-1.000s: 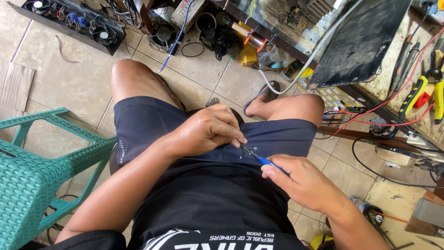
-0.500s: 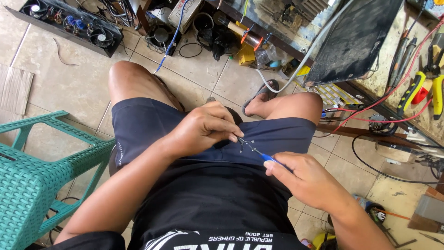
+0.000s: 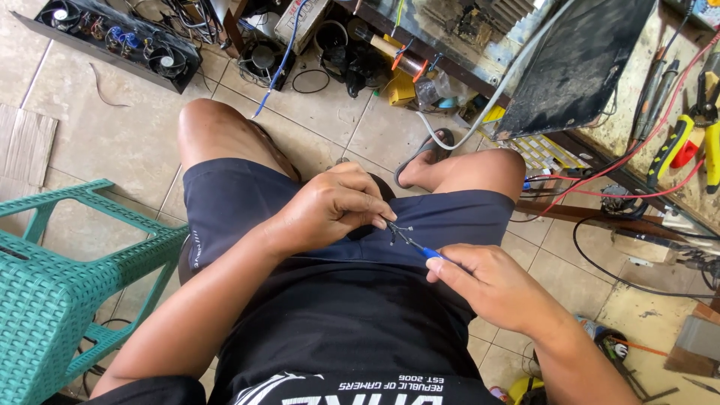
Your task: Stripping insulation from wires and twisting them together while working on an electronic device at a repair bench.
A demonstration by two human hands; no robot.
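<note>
Pinching a small wired component (image 3: 396, 229) over the lap, left hand (image 3: 334, 210) has its fingers curled shut on it. Right hand (image 3: 495, 289) grips a blue-handled tool (image 3: 429, 253), tip touching the component. Green stool (image 3: 52, 300) stands near the left knee; tiled floor (image 3: 90, 120) lies open beyond.

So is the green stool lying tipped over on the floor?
No, the green stool stands upright on its legs beside the person's left arm.

Electronics repair workshop, tiled floor. Around the green plastic stool (image 3: 52, 300): opened amplifier chassis (image 3: 112, 41), loose wires (image 3: 637, 187), pliers (image 3: 686, 139) on workbench (image 3: 645, 90).
</note>
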